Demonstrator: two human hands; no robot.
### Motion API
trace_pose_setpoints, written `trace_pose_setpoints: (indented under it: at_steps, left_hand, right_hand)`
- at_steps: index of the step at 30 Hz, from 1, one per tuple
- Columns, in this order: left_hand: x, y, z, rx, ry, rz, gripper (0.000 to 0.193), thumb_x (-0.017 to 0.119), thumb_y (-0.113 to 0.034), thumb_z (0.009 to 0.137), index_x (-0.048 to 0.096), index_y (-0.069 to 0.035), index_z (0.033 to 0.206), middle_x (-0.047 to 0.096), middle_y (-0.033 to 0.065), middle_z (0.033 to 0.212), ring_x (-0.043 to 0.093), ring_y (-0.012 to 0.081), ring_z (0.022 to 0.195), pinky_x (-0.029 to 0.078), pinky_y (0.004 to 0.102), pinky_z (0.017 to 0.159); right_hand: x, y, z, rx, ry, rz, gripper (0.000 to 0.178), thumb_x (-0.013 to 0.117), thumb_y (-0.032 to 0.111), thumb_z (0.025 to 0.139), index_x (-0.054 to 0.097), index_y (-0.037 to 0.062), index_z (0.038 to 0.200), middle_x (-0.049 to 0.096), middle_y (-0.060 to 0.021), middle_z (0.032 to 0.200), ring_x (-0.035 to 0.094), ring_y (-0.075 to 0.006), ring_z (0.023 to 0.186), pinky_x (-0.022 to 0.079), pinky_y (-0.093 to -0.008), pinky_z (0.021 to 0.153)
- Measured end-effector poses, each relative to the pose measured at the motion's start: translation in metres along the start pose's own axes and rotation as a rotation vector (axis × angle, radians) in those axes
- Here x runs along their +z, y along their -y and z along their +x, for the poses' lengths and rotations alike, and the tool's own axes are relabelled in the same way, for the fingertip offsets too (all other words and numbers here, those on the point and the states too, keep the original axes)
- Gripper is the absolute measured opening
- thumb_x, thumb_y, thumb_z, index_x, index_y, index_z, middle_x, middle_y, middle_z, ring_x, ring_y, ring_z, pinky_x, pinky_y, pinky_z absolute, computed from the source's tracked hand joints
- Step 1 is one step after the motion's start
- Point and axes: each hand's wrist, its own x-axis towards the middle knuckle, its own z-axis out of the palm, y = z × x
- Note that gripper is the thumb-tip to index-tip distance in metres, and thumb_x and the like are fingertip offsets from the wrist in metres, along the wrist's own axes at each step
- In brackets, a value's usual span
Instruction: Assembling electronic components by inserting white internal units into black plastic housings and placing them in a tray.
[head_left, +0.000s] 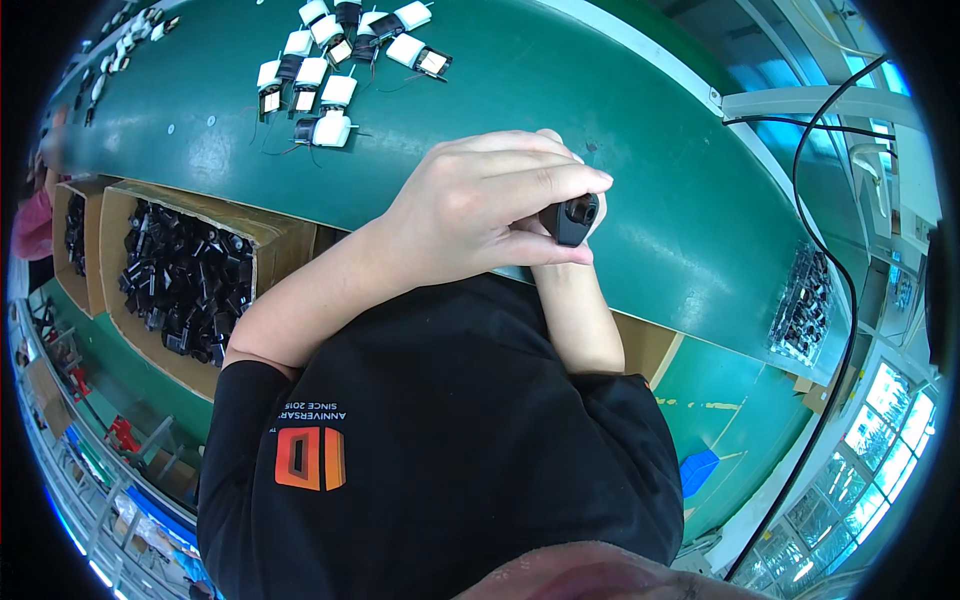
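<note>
Above the green worktable, my left hand (490,190) closes around a black plastic part (572,218). Its thumb is below the part and its fingers lie over the top. The end of the part facing me has a dark recess. My right hand (562,268) is right behind the left one, at the same part. Only its wrist and a little of the hand show, so its grip is hidden. Farther off to the left lie several white-and-black assemblies (330,128) with thin wires.
The green worktable (680,190) curves across the view. At its near left stand a cardboard box (280,235) full of black plastic parts and a smaller box (95,250). A clear tray of small dark parts (803,305) lies at right, beside a hanging black cable (850,320).
</note>
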Motion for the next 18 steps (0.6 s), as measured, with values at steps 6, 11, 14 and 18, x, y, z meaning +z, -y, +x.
trace_pose_setpoints:
  at_steps: [6, 11, 14, 18]
  left_hand:
    - [-0.001, 0.002, 0.002, -0.004, -0.003, -0.038, 0.049, 0.086, -0.03, 0.064, 0.07, -0.006, 0.105, 0.071, 0.0092, 0.093, 0.069, 0.0259, 0.093, 0.057, 0.0344, 0.081]
    - [0.003, 0.003, -0.002, -0.013, -0.038, -0.061, 0.05, 0.086, -0.031, 0.064, 0.07, -0.006, 0.105, 0.071, 0.0101, 0.095, 0.069, 0.0267, 0.094, 0.056, 0.0365, 0.085]
    - [0.001, 0.002, 0.0, -0.002, -0.037, -0.039, 0.052, 0.086, -0.032, 0.064, 0.07, -0.005, 0.105, 0.072, 0.01, 0.095, 0.07, 0.0269, 0.093, 0.055, 0.0385, 0.088]
    - [0.004, 0.005, -0.001, 0.007, -0.021, -0.034, 0.052, 0.085, -0.033, 0.065, 0.07, -0.005, 0.106, 0.072, 0.0098, 0.096, 0.07, 0.0268, 0.092, 0.055, 0.0397, 0.09]
  right_hand:
    - [0.024, 0.008, 0.007, -0.017, -0.062, 0.052, 0.028, 0.066, 0.022, 0.07, 0.051, 0.015, 0.092, 0.056, -0.0052, 0.089, 0.057, -0.0188, 0.069, 0.047, -0.028, 0.056]
    - [0.023, -0.004, 0.006, -0.08, -0.176, 0.177, 0.03, 0.064, 0.019, 0.066, 0.051, 0.0147, 0.093, 0.056, -0.0043, 0.099, 0.057, -0.0182, 0.094, 0.049, -0.0309, 0.079]
    - [0.038, 0.002, 0.009, 0.092, -0.833, 0.354, 0.03, 0.064, 0.019, 0.067, 0.051, 0.015, 0.094, 0.056, -0.0043, 0.1, 0.058, -0.0182, 0.095, 0.05, -0.0306, 0.079]
    - [0.001, -0.007, 0.003, -0.03, -0.122, 0.107, 0.031, 0.067, 0.022, 0.068, 0.051, 0.016, 0.094, 0.056, -0.0033, 0.1, 0.058, -0.0179, 0.095, 0.05, -0.0305, 0.078]
